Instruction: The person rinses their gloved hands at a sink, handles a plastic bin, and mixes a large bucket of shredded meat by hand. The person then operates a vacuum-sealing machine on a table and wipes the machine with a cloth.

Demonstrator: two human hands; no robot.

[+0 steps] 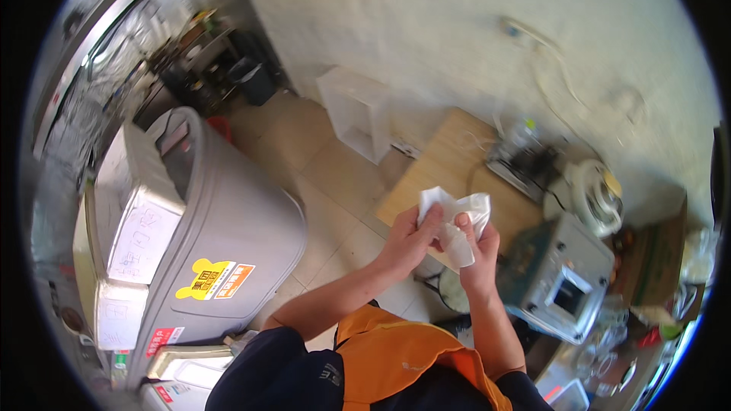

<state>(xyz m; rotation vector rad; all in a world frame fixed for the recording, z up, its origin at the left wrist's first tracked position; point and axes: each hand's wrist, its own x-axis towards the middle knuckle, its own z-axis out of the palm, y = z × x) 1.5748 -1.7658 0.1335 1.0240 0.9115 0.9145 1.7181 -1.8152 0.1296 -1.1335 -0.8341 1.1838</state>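
Note:
Between my two hands is a crumpled white paper tissue (455, 208), partly covered by my fingers. My left hand (416, 228) grips its left side, with the thumb pressed on top. On the other side my right hand (481, 240) pinches the tissue, thumb up, and a flap hangs down between the hands. Both hands are in front of my orange apron (394, 354), over the near edge of a light wooden tabletop (437, 165). Beneath the hands, a round stool (454, 291) is partly hidden by my right forearm.
A large grey plastic bin (245, 200) with stickers stands left, white foam boxes (137, 234) on it. A white open box (357, 117) sits on the tiled floor by the wall. Right are a white rice cooker (591, 194), a boxy machine (565, 291) and a cardboard box (657, 257).

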